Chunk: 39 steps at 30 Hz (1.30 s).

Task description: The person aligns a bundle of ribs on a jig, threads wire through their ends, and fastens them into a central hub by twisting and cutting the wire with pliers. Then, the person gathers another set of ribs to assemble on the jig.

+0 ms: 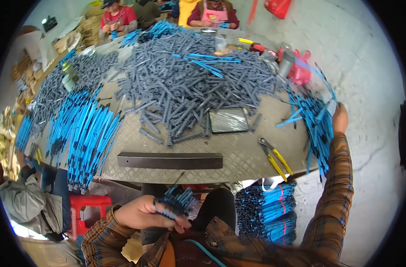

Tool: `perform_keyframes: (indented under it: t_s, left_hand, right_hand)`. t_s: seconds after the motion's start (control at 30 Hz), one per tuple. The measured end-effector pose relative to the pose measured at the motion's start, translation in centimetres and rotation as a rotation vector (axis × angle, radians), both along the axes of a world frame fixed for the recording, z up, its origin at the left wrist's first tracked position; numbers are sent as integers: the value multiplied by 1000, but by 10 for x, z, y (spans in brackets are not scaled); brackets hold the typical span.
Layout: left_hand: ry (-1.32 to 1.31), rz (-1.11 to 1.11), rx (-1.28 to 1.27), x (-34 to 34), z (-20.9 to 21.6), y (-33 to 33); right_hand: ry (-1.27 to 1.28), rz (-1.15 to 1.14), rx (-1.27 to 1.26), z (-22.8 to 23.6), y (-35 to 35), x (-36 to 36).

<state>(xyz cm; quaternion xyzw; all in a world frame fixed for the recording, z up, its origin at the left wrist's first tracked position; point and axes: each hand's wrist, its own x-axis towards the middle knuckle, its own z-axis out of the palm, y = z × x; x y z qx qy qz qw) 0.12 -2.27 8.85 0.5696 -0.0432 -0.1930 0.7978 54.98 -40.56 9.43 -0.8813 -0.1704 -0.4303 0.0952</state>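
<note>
Over my lap, my left hand [145, 214] is closed round a bundle of thin blue sticks with black ends [177, 201]. Its near end is blurred. Stretched far out to the right, my right hand [340, 119] is closed on a blue stick with black parts [330, 86], which points up and away from the fingers. Whether it grips more than one is hard to make out. Beside that hand, a loose heap of blue sticks [316, 120] lies at the table's right edge.
Grey plastic tubes [189, 84] form a big pile mid-table. Nearer are a black tray [228, 120], a dark bar [169, 160] and yellow-handled pliers [276, 159]. Blue sticks [85, 133] lie left. Tied bundles [267, 209] are stacked below right. People sit around the table.
</note>
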Motion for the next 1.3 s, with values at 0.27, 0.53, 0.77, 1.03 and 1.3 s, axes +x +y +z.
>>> perform_keyframes:
  t_s: [0.27,0.53,0.77,1.03,1.3]
  left_hand:
    - [-128,386,-141,-15,-11,-30]
    - [-280,846,-488,18,5,-36]
    - [-371,918,-460,29,-14,-38]
    - [-385,1083,-441,18,-14,-53]
    - [-315,1118,-127,-2,2,-52]
  right_hand:
    - [424,556,709,33,19,-122]
    - [1088,1098,1059,-16,81,-334]
    - [1572,1098,1061,-91,116,-442]
    - [1618,1275,601,-115,140,-476]
    - [1369,1415,413,-107,168,-480]
